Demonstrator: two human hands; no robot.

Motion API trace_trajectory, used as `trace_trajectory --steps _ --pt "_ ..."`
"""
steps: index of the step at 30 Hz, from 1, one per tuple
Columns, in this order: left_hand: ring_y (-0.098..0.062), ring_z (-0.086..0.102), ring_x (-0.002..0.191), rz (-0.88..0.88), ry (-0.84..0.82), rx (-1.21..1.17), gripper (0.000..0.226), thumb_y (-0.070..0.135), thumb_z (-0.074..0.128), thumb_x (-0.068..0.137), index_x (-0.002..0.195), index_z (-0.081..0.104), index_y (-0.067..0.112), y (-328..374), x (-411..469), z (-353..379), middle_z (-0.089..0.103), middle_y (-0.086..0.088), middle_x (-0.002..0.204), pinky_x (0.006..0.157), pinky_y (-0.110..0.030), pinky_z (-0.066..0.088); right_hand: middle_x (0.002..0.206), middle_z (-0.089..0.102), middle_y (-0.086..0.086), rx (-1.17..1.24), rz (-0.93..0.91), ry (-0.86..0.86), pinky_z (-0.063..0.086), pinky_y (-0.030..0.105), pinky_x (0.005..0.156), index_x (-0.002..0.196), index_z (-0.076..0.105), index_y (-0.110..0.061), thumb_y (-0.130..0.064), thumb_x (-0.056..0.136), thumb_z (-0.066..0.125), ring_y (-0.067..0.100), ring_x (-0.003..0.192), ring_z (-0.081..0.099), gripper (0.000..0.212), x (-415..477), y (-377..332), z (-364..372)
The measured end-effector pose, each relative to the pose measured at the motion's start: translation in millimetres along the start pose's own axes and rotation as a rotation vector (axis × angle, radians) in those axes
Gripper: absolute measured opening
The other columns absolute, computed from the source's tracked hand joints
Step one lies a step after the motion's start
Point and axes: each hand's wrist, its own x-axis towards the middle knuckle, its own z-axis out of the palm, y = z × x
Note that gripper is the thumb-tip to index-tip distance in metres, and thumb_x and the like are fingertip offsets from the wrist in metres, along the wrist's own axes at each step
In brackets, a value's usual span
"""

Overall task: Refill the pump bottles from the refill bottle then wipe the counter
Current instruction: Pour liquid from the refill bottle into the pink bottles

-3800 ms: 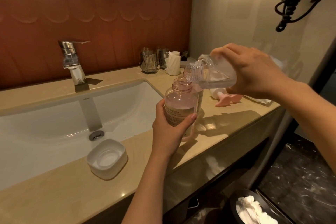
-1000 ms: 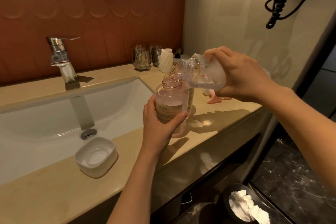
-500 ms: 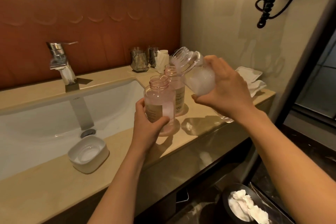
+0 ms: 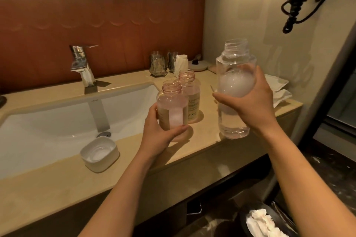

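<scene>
While the refill bottle (image 4: 236,63) is held upright above the right part of the counter (image 4: 57,175), open neck up, it is gripped round its middle by the right hand (image 4: 250,106); foam and a little liquid are seen inside. The nearer pump bottle (image 4: 171,102), uncapped and partly filled with pink liquid, is clasped by the left hand (image 4: 159,136) beside the sink (image 4: 48,121). A second pump bottle (image 4: 189,94), also uncapped, is stood just behind it. White cloths (image 4: 277,86) are laid at the counter's right end.
</scene>
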Motion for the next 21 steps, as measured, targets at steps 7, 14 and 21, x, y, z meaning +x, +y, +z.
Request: trace_trajectory --steps 7,14,21 --pt "0.000 0.035 0.118 0.024 -0.130 0.000 0.111 0.036 0.088 0.056 0.145 0.020 0.036 3.6 -9.6 -16.8 0.038 0.016 0.137 0.079 -0.002 0.030 0.122 0.051 -0.006 0.102 0.016 0.039 0.053 0.038 0.086 0.121 0.043 -0.026 -0.037 0.057 0.086 0.013 0.108 0.053 0.078 14.2 7.6 11.8" --pt "-0.018 0.033 0.137 -0.016 -0.121 0.034 0.117 0.049 0.081 0.055 0.150 0.013 0.033 -2.2 -14.8 -20.8 0.032 0.006 0.152 0.107 -0.032 0.031 0.125 0.048 -0.002 0.081 0.039 0.059 0.052 0.029 0.086 0.128 0.041 -0.019 -0.040 0.059 0.084 0.013 0.110 0.050 0.084 26.0 14.7 32.6" --pt "-0.005 0.041 0.121 0.034 -0.113 0.043 0.092 0.032 0.082 0.068 0.140 0.026 0.038 -2.6 -12.2 -14.1 0.042 0.015 0.134 0.086 -0.009 0.032 0.127 0.046 -0.001 0.049 0.075 0.055 0.051 0.031 0.086 0.130 0.039 -0.019 -0.045 0.060 0.082 0.017 0.113 0.048 0.087 26.2 25.1 44.3"
